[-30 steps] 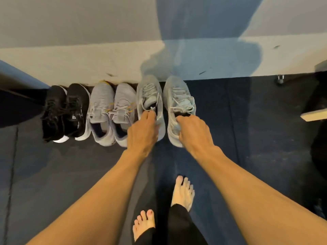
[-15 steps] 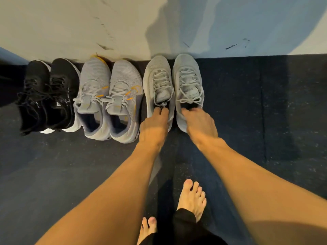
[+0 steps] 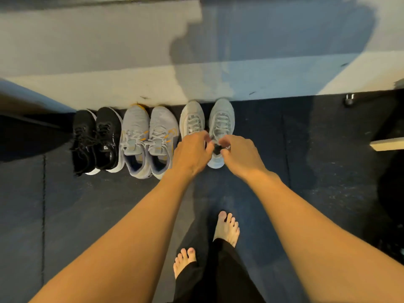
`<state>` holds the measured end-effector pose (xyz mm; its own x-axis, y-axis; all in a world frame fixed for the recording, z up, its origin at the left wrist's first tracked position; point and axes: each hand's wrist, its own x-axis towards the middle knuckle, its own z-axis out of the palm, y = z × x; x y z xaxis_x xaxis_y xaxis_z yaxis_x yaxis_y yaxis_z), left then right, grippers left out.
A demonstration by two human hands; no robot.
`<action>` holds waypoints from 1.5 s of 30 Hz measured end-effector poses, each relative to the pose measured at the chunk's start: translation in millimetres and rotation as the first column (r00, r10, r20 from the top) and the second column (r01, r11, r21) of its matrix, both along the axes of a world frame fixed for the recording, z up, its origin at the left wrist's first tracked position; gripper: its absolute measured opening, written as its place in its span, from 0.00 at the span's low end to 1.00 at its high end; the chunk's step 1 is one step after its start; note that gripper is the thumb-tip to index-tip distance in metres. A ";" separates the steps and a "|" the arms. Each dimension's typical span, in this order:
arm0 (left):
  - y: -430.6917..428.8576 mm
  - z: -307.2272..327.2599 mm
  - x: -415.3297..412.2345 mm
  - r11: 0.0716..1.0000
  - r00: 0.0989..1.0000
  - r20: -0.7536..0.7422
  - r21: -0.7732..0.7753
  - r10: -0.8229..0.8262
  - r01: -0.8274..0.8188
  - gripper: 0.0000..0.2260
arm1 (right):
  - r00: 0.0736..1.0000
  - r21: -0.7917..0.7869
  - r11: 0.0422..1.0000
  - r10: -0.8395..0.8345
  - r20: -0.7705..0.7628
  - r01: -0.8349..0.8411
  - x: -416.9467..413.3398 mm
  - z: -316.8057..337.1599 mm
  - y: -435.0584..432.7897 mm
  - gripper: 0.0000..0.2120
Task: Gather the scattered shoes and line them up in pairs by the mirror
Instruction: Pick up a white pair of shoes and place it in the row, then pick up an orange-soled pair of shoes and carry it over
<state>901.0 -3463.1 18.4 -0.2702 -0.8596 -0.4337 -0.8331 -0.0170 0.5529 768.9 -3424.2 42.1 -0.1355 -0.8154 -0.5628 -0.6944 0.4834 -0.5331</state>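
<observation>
Both hands have drawn in toward each other since a moment ago, when each sat at the heel of its own shoe. Now the left hand [image 3: 192,154] and the right hand [image 3: 240,156] nearly meet above the heels of the pair of pale grey lace-up trainers [image 3: 222,119]. Fingers on both are curled, but they are blurred, and I cannot tell whether they grip the heel collars or hold nothing.

That pale grey pair stands side by side on the dark speckled rubber floor [image 3: 87,215], toes up against the white strip at the foot of the wall [image 3: 131,88]. Just to its left stands a pair of grey knit trainers with orange trim [image 3: 134,138], and left again a pair of black lace-up trainers [image 3: 109,136], all in one row with toes to the wall.

Lower down, the person's bare feet [image 3: 227,228] stand on the floor, well back from the row.
</observation>
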 end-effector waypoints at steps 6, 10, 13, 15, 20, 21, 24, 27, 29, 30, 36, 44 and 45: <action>-22.2 205.2 -26.9 0.985 0.957 -0.279 -0.167 -0.082 0.036 0.09 | 0.943 -0.195 0.935 -0.251 0.219 0.295 -31.0 203.8 -0.5 0.12; -16.1 369.5 -39.4 0.949 0.867 -0.471 -0.317 -0.165 0.009 0.08 | 0.903 -0.422 0.804 -0.319 0.287 0.418 -48.3 364.8 23.2 0.11; 6.2 488.0 -44.7 0.914 0.774 -0.574 -0.405 -0.267 0.015 0.08 | 0.856 -0.553 0.655 -0.355 0.376 0.515 -47.2 480.5 62.1 0.09; 28.9 558.4 -51.3 0.892 0.711 -0.612 -0.450 -0.348 0.050 0.08 | 0.819 -0.612 0.545 -0.365 0.442 0.573 -46.6 547.2 98.9 0.08; 114.1 711.7 -82.9 0.797 0.520 -0.626 -0.567 -0.581 0.209 0.11 | 0.777 -0.726 0.316 -0.413 0.474 0.611 -54.7 684.9 215.8 0.09; 136.0 736.4 -90.5 0.776 0.473 -0.627 -0.582 -0.619 0.244 0.12 | 0.766 -0.744 0.264 -0.427 0.481 0.614 -57.0 707.7 243.4 0.09; 207.0 794.4 -117.6 0.705 0.318 -0.629 -0.624 -0.709 0.339 0.14 | 0.726 -0.789 0.102 -0.479 0.494 0.605 -64.8 762.1 333.8 0.10; 290.1 833.5 -143.9 0.656 0.117 -0.681 -0.622 -0.723 0.429 0.11 | 0.675 -0.832 -0.040 -0.564 0.476 0.554 -63.7 797.2 432.9 0.12; 353.6 852.4 -158.3 0.592 0.008 -0.673 -0.645 -0.740 0.483 0.10 | 0.630 -0.850 -0.114 -0.622 0.465 0.514 -57.6 811.4 503.9 0.12; 386.8 859.1 -164.2 0.558 -0.041 -0.661 -0.663 -0.749 0.500 0.09 | 0.604 -0.858 -0.141 -0.655 0.455 0.494 -53.7 815.7 540.7 0.13; 602.3 873.1 -184.6 0.380 -0.294 -0.650 -0.690 -0.701 0.616 0.10 | 0.361 -0.870 -0.259 -0.832 0.422 0.420 -14.5 827.8 759.1 0.15; 842.9 879.7 -184.4 0.097 -0.532 -0.630 -0.692 -0.565 0.716 0.14 | -0.011 -0.869 -0.411 -0.905 0.424 0.274 55.6 841.6 968.2 0.16; 868.2 881.2 -184.8 0.064 -0.557 -0.630 -0.691 -0.542 0.720 0.14 | -0.047 -0.869 -0.426 -0.902 0.429 0.250 62.1 842.6 987.6 0.16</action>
<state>716.2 -2594.9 899.6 -0.6483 0.4552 0.6103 0.6806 -0.0129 0.7325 831.1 -2436.6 884.7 -0.7419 0.4324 0.5124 -0.3620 0.3850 -0.8490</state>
